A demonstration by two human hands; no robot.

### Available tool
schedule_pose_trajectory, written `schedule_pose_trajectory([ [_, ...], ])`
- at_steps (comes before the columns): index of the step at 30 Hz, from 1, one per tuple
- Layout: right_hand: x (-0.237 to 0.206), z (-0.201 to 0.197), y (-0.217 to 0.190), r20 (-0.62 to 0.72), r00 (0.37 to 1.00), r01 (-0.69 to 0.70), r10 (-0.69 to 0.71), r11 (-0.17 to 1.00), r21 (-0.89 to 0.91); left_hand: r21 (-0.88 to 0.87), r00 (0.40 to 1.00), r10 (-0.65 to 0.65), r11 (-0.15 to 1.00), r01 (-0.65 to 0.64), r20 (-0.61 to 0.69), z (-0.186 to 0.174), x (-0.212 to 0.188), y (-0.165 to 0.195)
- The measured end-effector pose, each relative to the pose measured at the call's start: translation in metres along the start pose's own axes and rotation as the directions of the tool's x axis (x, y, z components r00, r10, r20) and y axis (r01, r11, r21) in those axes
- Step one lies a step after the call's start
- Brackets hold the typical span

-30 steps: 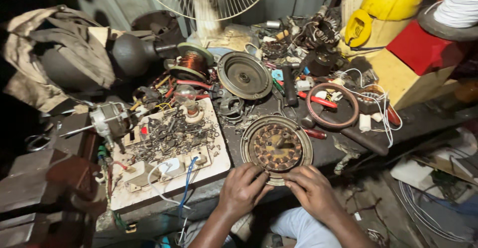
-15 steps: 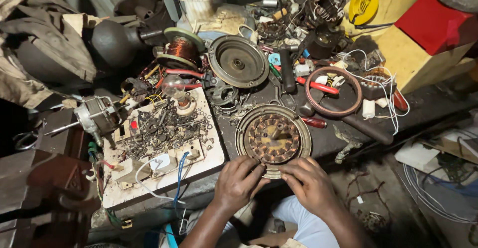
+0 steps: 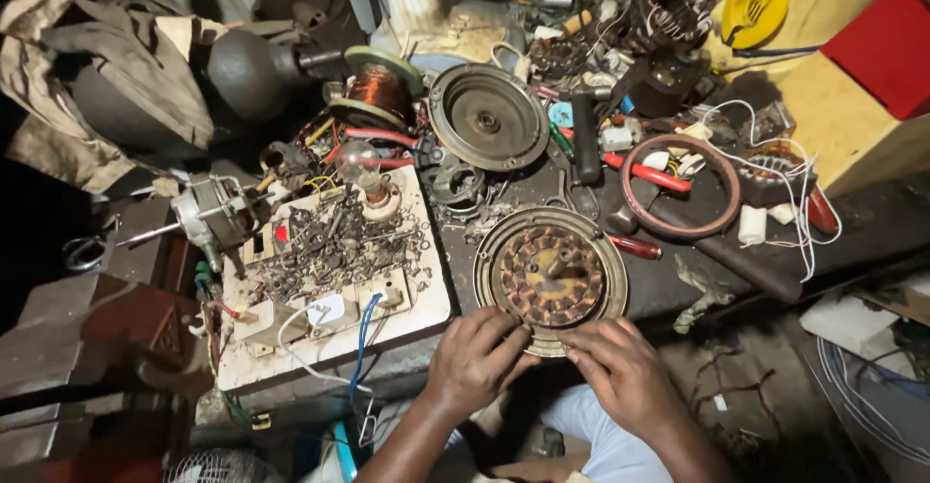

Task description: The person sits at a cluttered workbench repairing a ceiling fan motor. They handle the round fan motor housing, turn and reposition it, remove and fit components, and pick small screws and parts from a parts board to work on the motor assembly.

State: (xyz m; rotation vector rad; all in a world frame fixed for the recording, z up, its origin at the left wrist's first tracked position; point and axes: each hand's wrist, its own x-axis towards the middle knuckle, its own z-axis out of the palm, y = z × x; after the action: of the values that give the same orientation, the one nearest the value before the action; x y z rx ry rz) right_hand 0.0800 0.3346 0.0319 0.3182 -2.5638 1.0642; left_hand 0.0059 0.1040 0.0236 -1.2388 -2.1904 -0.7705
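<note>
Both hands unmoved, gripping one round motor stator (image 3: 550,278): left (image 3: 472,359), right (image 3: 620,373).

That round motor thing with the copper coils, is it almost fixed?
Done: the round motor lies open on the bench, copper coils showing. In hand: the left hand and right hand both press at its near rim. Left: a round metal cover lies apart behind it, so it isn't closed up yet.
</note>
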Motion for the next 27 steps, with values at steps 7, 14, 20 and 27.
schedule_pose_trajectory([
  [7,0.001,0.004,-0.002,-0.045,0.999,0.011,-0.012,1.000,-0.024,0.018,1.000,0.006,1.000,-0.005,-0.012,0.002,-0.004,0.000],
  [14,0.000,0.005,-0.012,-0.067,0.998,0.004,-0.009,0.997,-0.080,-0.065,0.998,-0.043,0.997,0.041,-0.034,-0.008,0.000,0.005],
  [20,0.002,0.000,-0.007,-0.044,0.999,-0.017,0.015,0.999,-0.038,-0.090,0.977,-0.194,0.975,0.201,0.088,-0.035,0.037,-0.002],
  [27,0.001,-0.002,-0.007,-0.046,0.998,0.044,-0.045,0.999,-0.016,0.073,0.927,0.012,0.996,-0.042,0.374,-0.034,0.119,-0.044],
])
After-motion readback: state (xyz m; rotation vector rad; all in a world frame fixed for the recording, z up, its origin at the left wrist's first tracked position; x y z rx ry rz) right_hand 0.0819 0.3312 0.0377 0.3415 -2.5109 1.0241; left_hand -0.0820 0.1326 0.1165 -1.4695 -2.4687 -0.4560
